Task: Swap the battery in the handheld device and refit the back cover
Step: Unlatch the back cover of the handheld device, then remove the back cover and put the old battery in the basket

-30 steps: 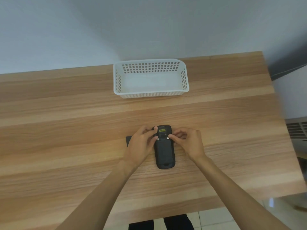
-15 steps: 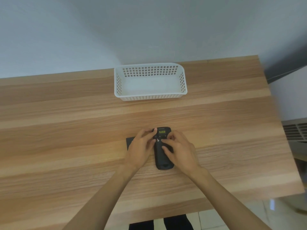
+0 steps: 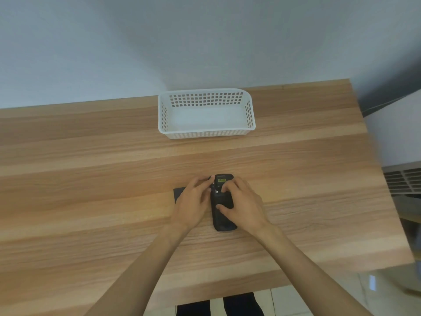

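Observation:
A black handheld device (image 3: pixel 222 221) lies back-up on the wooden table (image 3: pixel 91 201), its long axis pointing away from me, with a small yellow label near its far end. My right hand (image 3: pixel 243 205) rests flat over its upper right part, thumb pressing on the back cover. My left hand (image 3: pixel 193 199) grips its left side, fingertips at the screw area near the top. A flat black rectangular piece (image 3: pixel 178 193), possibly a battery, lies on the table left of the device, mostly hidden under my left hand.
A white perforated plastic basket (image 3: pixel 206 133), holding nothing visible, stands at the far side of the table by the wall. The table's right edge lies about a forearm's length right of the device. A vented grey unit (image 3: pixel 403 181) sits beyond that edge.
My right hand has slid from the device's upper right corner onto its back, covering the right screw, thumb now on the cover. The left hand has barely moved.

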{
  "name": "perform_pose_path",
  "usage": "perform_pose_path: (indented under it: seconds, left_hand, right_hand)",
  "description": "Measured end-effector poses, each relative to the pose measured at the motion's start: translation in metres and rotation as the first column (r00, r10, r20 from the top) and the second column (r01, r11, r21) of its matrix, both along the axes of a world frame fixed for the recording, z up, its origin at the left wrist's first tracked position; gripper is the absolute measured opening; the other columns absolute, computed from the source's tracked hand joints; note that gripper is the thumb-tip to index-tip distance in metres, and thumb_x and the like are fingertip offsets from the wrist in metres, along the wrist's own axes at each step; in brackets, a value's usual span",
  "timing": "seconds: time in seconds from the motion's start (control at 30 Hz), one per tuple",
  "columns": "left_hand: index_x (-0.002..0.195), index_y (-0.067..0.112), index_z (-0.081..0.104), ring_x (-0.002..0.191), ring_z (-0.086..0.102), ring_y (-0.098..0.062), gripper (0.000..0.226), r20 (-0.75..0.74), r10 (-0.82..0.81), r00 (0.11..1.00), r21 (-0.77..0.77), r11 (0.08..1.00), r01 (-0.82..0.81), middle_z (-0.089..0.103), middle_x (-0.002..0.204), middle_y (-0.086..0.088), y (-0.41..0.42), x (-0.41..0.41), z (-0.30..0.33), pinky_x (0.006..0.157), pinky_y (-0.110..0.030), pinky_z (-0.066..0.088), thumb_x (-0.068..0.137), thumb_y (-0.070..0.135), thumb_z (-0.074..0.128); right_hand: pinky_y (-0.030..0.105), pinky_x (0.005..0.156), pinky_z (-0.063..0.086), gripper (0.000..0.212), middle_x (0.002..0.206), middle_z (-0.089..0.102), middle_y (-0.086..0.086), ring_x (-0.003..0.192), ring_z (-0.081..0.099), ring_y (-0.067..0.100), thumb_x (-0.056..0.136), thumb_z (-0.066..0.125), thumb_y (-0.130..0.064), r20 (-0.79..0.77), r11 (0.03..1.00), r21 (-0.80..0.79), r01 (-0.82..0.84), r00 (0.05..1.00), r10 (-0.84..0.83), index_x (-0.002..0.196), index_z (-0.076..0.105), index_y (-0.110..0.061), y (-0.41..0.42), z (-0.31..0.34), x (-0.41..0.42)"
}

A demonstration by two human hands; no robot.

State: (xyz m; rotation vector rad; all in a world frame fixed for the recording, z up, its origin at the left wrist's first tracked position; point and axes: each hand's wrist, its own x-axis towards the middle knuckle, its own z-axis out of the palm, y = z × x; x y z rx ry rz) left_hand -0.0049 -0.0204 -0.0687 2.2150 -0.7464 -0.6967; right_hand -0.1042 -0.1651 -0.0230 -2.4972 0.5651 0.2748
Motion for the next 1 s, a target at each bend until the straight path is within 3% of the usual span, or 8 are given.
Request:
perform_pose_path:
  seconds: [0.2, 0.4, 0.53, 0.67, 0.87, 1.0]
  left_hand:
    - [0.147, 0.031, 0.053, 0.130, 0.054, -0.009, 0.044, -0.005, -0.026, 1.000, 0.018, 0.999, 0.026, 0.052, 0.146, 0.011, 0.002, 0.002, -0.001, 0.103, -0.041, 0.052, 0.105, 0.020, 0.050]
    - [0.147, 0.033, 0.050, 0.128, 0.054, -0.009, 0.046, 0.002, -0.030, 1.000, 0.042, 0.999, 0.030, 0.050, 0.148, 0.013, 0.002, 0.001, 0.002, 0.101, -0.043, 0.053, 0.105, 0.017, 0.047]
    - [0.147, 0.032, 0.050, 0.125, 0.056, -0.009, 0.045, 0.004, -0.031, 1.000, 0.044, 0.999, 0.031, 0.049, 0.148, 0.014, 0.002, 0.000, 0.003, 0.098, -0.044, 0.055, 0.105, 0.017, 0.046]
    - [0.147, 0.033, 0.051, 0.114, 0.062, -0.008, 0.044, 0.012, -0.027, 1.000, 0.045, 0.999, 0.026, 0.048, 0.148, 0.016, 0.002, -0.002, 0.002, 0.091, -0.044, 0.058, 0.106, 0.019, 0.047]
    - [0.148, 0.033, 0.051, 0.109, 0.064, -0.009, 0.045, 0.008, -0.023, 1.000, 0.036, 0.999, 0.023, 0.048, 0.148, 0.015, 0.001, -0.003, 0.002, 0.089, -0.044, 0.059, 0.105, 0.018, 0.049]
    - [0.149, 0.033, 0.049, 0.109, 0.063, -0.008, 0.046, 0.011, -0.025, 1.000, 0.043, 0.999, 0.024, 0.047, 0.149, 0.015, 0.002, -0.003, 0.002, 0.089, -0.043, 0.059, 0.105, 0.018, 0.048]
  right_hand:
    - [0.034, 0.079, 0.057, 0.031, 0.099, 0.071, -0.016, 0.093, 0.066, 0.004, 0.080, 0.076, -0.015, 0.013, 0.975, 0.210, 0.076, 0.997, -0.081, 0.101, 0.066, -0.036, -0.014, 0.020, -0.020]
    - [0.035, 0.078, 0.058, 0.029, 0.086, 0.070, -0.015, 0.086, 0.068, 0.008, 0.078, 0.078, 0.000, 0.176, 0.934, 0.349, 0.071, 0.974, -0.139, 0.087, 0.076, -0.027, -0.031, 0.044, -0.045]
    - [0.034, 0.076, 0.058, 0.024, 0.090, 0.070, -0.007, 0.087, 0.069, 0.007, 0.076, 0.080, 0.006, 0.349, 0.969, 0.212, 0.130, 0.916, -0.199, 0.086, 0.075, -0.015, -0.056, 0.036, -0.066]
    - [0.037, 0.072, 0.059, 0.023, 0.094, 0.072, -0.001, 0.086, 0.070, 0.015, 0.071, 0.082, 0.010, 0.391, 0.979, -0.009, 0.205, 0.902, -0.186, 0.083, 0.075, -0.009, -0.080, 0.011, -0.089]
    - [0.038, 0.062, 0.059, 0.018, 0.099, 0.073, 0.005, 0.085, 0.070, 0.023, 0.070, 0.083, 0.009, 0.320, 0.944, -0.167, 0.284, 0.921, -0.220, 0.077, 0.074, -0.005, -0.094, -0.026, -0.114]
    - [0.033, 0.058, 0.057, 0.013, 0.105, 0.074, 0.004, 0.088, 0.072, 0.024, 0.074, 0.083, 0.001, 0.219, 0.945, -0.233, 0.230, 0.959, -0.179, 0.079, 0.077, -0.010, -0.093, -0.034, -0.120]
